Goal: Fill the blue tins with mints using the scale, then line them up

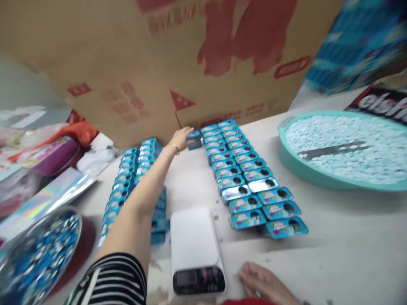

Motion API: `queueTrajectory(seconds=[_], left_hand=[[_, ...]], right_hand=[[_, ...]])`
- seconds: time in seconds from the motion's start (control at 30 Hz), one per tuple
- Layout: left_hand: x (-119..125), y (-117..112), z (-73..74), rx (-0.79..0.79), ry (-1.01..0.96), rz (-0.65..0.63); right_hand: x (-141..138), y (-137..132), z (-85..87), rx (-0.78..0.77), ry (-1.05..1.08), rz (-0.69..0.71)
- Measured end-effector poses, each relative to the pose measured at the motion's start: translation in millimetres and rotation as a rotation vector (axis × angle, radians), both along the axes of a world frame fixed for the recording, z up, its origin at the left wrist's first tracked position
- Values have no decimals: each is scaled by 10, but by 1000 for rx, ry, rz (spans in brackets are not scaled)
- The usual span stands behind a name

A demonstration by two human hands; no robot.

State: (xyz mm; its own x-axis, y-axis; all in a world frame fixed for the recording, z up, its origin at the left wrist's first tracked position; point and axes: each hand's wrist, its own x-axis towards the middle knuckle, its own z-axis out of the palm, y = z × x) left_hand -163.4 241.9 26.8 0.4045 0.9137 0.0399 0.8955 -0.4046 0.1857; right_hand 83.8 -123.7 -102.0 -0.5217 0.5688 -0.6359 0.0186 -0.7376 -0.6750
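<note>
Stretched far forward, my left hand (182,139) has its fingers closed at the left side of a small blue tin (194,140) near the big carton; blur hides the exact grip. My right hand (262,280) rests low on the table, fingers curled together, and what they hold, if anything, is hidden. Between my arms lies a white digital scale (193,241) with a dark display panel. Right of it, blue tins (246,176) with dark round openings stand in two long rows. More blue tins (119,190) form rows on the left, partly covered by my left forearm.
A large cardboard carton (152,76) walls off the back. At right stands a turquoise basin (286,159) of small pale pieces, with a dark flat strip (332,149) on them. A bowl (79,228) of blue and silver pieces sits lower left, near bags and packaging (54,156).
</note>
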Motion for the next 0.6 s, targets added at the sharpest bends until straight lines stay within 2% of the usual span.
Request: queueTrajectory(seconds=[0.03,0.1,0.13,0.2,0.27,0.33,0.4,0.5,0.53,0.6], left_hand=[[-86,-207,97,-17,-11,-10],[-307,-769,320,-43,-30,-46],[-422,-1117,435,-22,-45,-115],[-629,-1881,606,-46,-46,-174],[-787,-2608,622,-59,-10,-142],[-891,-3165,464,5,90,-49],[-939,-3501,216,60,231,54],[-925,-3689,-69,132,348,141],[-903,-3706,-97,147,356,148],[-834,-3719,-37,160,351,128]], right_hand=[[20,-39,29,-42,10,-11],[45,-86,68,-125,29,-30],[51,-98,82,-158,37,-36],[54,-111,112,-193,47,-46],[52,-117,152,-180,40,-47],[51,-123,197,-142,27,-40],[52,-130,233,-101,21,-48],[56,-143,260,-74,16,-85],[57,-147,264,-69,18,-97],[57,-155,269,-54,32,-118]])
